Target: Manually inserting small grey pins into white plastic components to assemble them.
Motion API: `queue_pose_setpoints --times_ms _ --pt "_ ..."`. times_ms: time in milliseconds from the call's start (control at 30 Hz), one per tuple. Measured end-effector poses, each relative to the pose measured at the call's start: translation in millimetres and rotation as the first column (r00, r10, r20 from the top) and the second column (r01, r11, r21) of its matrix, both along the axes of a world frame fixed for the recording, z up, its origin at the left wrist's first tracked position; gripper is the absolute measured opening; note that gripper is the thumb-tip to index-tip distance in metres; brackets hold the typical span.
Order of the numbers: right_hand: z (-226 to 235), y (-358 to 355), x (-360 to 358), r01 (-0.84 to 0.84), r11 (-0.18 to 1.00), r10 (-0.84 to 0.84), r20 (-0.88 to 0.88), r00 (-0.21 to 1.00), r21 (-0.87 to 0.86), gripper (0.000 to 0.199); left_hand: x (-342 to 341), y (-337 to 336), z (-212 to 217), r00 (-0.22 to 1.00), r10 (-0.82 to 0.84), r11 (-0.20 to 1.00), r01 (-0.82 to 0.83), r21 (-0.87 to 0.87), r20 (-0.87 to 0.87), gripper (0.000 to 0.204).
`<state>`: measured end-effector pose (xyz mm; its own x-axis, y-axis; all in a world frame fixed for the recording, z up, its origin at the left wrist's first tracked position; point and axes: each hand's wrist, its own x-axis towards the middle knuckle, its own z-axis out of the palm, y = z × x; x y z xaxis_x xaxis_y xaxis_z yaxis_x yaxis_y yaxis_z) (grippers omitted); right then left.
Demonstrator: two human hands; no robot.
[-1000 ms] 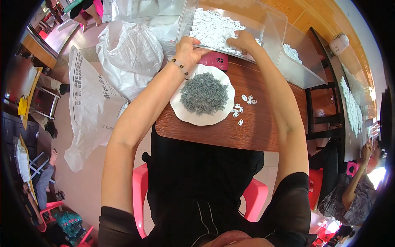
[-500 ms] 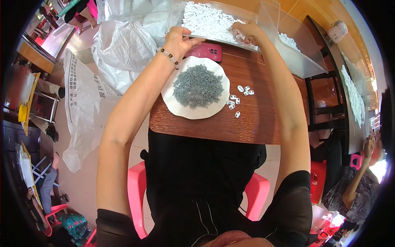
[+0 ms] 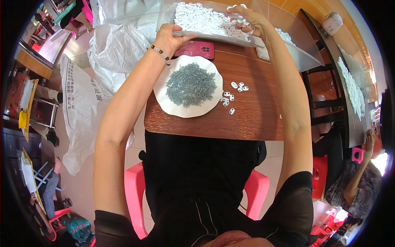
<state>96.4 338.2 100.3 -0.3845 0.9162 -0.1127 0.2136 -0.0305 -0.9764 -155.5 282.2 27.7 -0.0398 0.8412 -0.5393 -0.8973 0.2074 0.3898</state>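
Note:
My left hand [image 3: 168,40], with a bead bracelet on the wrist, grips the front left edge of a clear plastic box [image 3: 214,36], its thumb stretched along the outside. A heap of small white plastic pieces [image 3: 197,18] lies in that box. Over the right end of the box, my right hand [image 3: 252,21] has its fingers curled round several white pieces. Closer to me, a wavy-edged white plate [image 3: 168,105] bears a mound of small grey screw-like pins [image 3: 190,85]. Right of the plate, several loose white two-holed pieces [image 3: 231,111] lie on the brown wooden table [image 3: 255,119].
A pink phone [image 3: 201,50] lies between box and plate. Another clear bin [image 3: 304,57] with white pieces stands at the right. White plastic sacks [image 3: 84,123] lie at the left. Other people sit at tables on both sides, one person's arm [image 3: 358,177] showing at the right.
My right hand has lifted a little out of the heap with white pieces in its fingers. The view has shifted slightly, and my left hand stays on the box edge.

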Motion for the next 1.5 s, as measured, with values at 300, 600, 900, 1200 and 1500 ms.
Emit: queue_pose_setpoints --times_ms 300,600,900,1200,1500 --pt "16.9 -16.9 34.5 -0.082 0.989 0.071 -0.094 0.993 -0.122 0.028 0.3 2.5 6.6 0.996 -0.015 0.997 0.021 0.07 -0.09 0.044" --pt "12.9 -74.5 69.6 0.018 0.998 -0.025 -0.124 0.992 -0.064 0.038 -4.6 17.0 13.3 0.998 -0.063 0.997 0.063 0.047 -0.001 0.044" --pt "-23.5 -139.0 81.2 0.058 0.983 -0.066 -0.04 0.997 -0.172 0.023 -4.7 16.0 18.5 0.989 -0.074 0.997 0.074 0.003 0.125 0.051" --pt "-110.6 -166.4 68.4 0.185 0.92 -0.28 0.246 0.928 0.346 0.025 5.2 5.3 19.2 0.995 -0.086 0.992 0.081 0.095 0.048 0.052" --pt "-117.0 -186.0 51.4 0.093 0.739 -0.446 0.38 0.81 0.668 0.021 2.9 3.7 16.8 0.998 -0.061 0.992 0.061 0.112 -0.006 0.05"
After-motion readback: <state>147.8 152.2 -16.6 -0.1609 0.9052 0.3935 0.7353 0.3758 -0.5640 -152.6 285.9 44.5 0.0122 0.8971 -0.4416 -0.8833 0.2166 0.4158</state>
